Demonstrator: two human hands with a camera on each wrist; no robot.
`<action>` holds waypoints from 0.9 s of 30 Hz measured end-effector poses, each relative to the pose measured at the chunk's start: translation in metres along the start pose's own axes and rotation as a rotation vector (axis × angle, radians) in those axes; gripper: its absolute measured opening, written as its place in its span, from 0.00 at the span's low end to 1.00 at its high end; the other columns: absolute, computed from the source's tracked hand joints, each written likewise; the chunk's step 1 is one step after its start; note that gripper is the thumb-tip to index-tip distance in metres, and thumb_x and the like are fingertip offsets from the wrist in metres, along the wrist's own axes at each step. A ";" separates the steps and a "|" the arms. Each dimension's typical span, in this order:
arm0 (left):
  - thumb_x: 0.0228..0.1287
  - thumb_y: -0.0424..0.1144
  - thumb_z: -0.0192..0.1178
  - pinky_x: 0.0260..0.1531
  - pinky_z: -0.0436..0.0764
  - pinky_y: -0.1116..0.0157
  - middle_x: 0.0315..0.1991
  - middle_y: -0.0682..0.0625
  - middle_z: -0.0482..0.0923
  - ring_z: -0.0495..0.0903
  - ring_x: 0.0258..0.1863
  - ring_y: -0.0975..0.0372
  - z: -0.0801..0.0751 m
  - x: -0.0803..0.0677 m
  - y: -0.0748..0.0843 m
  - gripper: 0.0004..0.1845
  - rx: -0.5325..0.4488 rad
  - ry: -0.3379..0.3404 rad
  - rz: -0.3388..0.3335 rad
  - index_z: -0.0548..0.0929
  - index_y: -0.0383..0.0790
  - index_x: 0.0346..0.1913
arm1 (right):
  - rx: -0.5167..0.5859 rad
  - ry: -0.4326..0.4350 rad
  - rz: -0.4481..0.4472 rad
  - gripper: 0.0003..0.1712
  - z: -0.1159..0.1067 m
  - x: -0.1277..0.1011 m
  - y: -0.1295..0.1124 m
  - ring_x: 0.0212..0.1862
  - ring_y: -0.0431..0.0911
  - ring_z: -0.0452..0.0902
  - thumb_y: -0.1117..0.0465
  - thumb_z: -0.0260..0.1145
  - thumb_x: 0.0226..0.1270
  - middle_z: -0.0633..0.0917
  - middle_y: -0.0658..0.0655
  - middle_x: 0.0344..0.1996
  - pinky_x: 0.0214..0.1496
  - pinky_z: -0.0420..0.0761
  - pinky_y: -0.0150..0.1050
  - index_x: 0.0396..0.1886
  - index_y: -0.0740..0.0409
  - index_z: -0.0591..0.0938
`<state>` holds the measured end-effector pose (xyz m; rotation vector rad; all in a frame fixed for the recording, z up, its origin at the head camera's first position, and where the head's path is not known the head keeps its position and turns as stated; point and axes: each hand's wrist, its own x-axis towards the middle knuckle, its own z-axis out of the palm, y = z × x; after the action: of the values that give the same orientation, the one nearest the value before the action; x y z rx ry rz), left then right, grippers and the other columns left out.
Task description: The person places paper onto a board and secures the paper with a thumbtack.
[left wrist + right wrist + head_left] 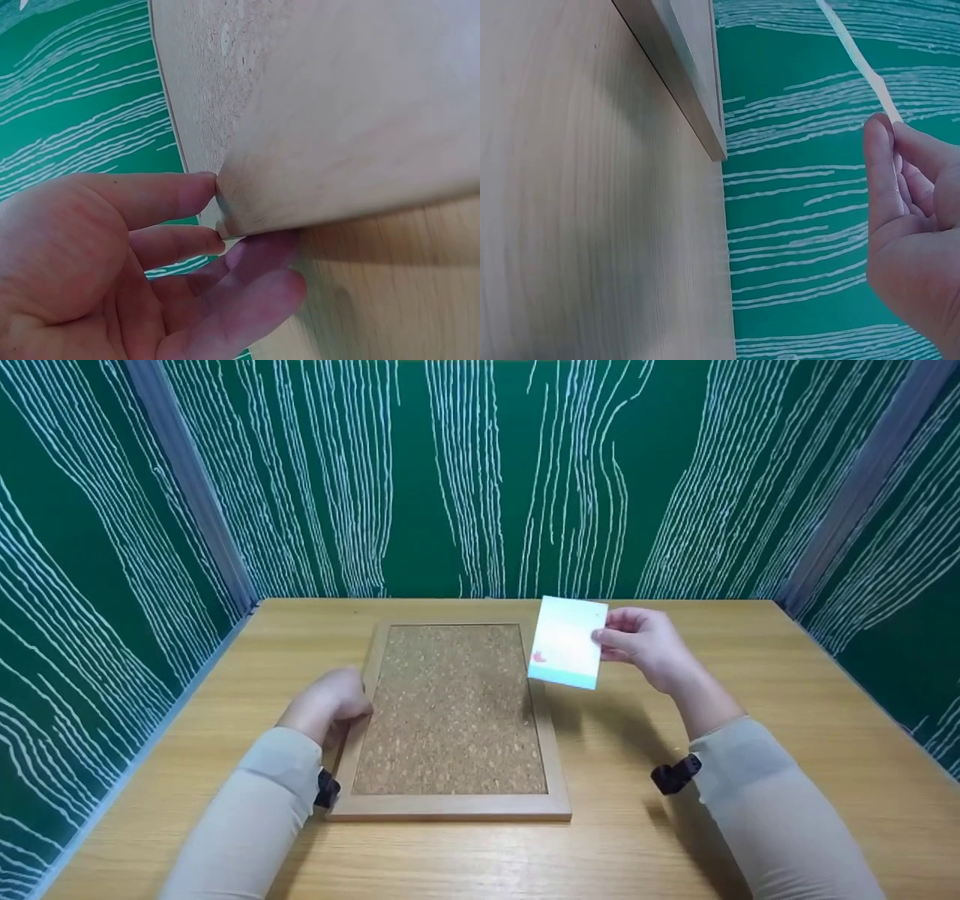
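Observation:
A cork board (457, 712) in a pale wooden frame (450, 808) lies on the table. At its left side my left hand (336, 701) grips the frame's edge. In the left wrist view the thumb (191, 193) rests against the upper face, with other fingers (274, 296) by the underside. My right hand (649, 649) pinches a small white card (568, 637) by its right side, above the board's far right corner. The card bears a small red figure and a light blue band along the bottom. Seen edge-on in the right wrist view, the card (859, 64) sits between thumb and fingers.
The wooden table (750, 660) meets a green wall (465, 472) with white wavy lines at the back. Similar panels rise on both sides, with grey posts (862, 480) at the corners. A small black device (676, 775) is on the right wrist.

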<state>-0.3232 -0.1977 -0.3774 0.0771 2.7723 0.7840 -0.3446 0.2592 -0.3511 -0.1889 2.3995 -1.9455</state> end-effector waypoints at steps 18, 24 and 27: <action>0.61 0.28 0.55 0.14 0.80 0.60 0.24 0.39 0.80 0.79 0.16 0.55 0.000 0.001 0.003 0.05 0.002 -0.043 -0.097 0.80 0.28 0.35 | 0.042 -0.114 -0.021 0.15 0.053 0.009 -0.008 0.43 0.53 0.85 0.70 0.69 0.67 0.84 0.64 0.44 0.49 0.85 0.46 0.51 0.71 0.78; 0.63 0.29 0.56 0.14 0.79 0.61 0.27 0.38 0.80 0.80 0.17 0.56 -0.002 0.000 0.003 0.06 0.011 -0.039 -0.122 0.80 0.28 0.40 | 0.021 -0.160 0.020 0.16 0.071 0.010 -0.003 0.42 0.53 0.85 0.73 0.69 0.66 0.83 0.64 0.43 0.48 0.85 0.47 0.52 0.71 0.78; 0.64 0.29 0.57 0.14 0.80 0.61 0.27 0.38 0.80 0.80 0.18 0.56 -0.001 0.000 0.002 0.07 0.009 -0.043 -0.123 0.80 0.28 0.41 | -0.021 -0.181 0.043 0.18 0.079 0.009 0.000 0.44 0.54 0.84 0.72 0.70 0.65 0.81 0.63 0.42 0.48 0.85 0.47 0.53 0.68 0.77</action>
<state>-0.3231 -0.1963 -0.3753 -0.0733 2.7099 0.7305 -0.3443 0.1814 -0.3673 -0.2979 2.2901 -1.8010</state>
